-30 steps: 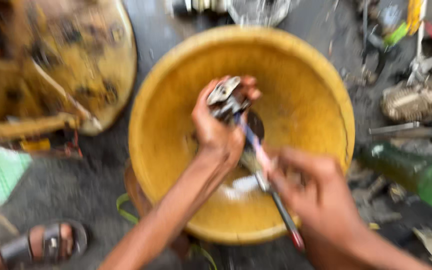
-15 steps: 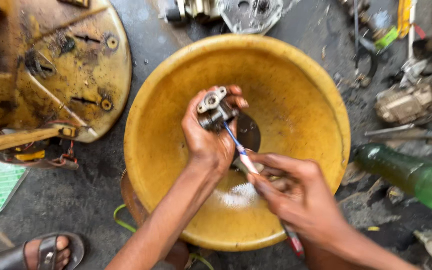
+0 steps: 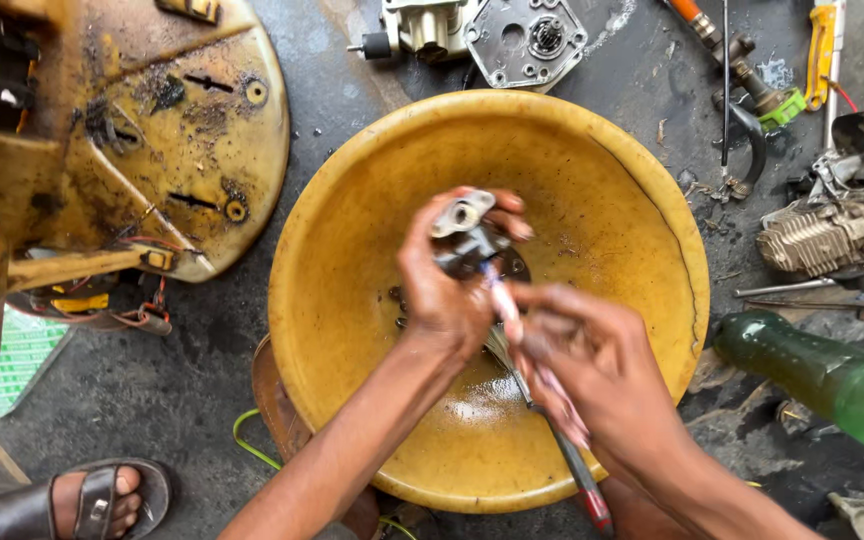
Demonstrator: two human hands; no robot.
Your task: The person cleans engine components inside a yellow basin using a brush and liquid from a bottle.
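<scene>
My left hand (image 3: 447, 285) grips a small grey metal engine part (image 3: 462, 228) over the middle of a big yellow basin (image 3: 352, 230). My right hand (image 3: 592, 365) holds a thin brush-like tool (image 3: 562, 440) with a red-tipped handle, its working end against the part. Both hands are slightly blurred. A little liquid glints at the basin's bottom (image 3: 467, 410), below the hands.
A dirty yellow machine cover (image 3: 142, 130) lies at the left. Grey engine parts (image 3: 512, 35) sit behind the basin, a finned engine block (image 3: 817, 235) and hand tools (image 3: 742, 70) at the right. A green bottle (image 3: 822, 375) lies at right. A sandalled foot (image 3: 72, 500) is bottom left.
The view has steadied and shifted slightly. My left hand has turned the metal part a little, and my right hand has moved the tool along it.
</scene>
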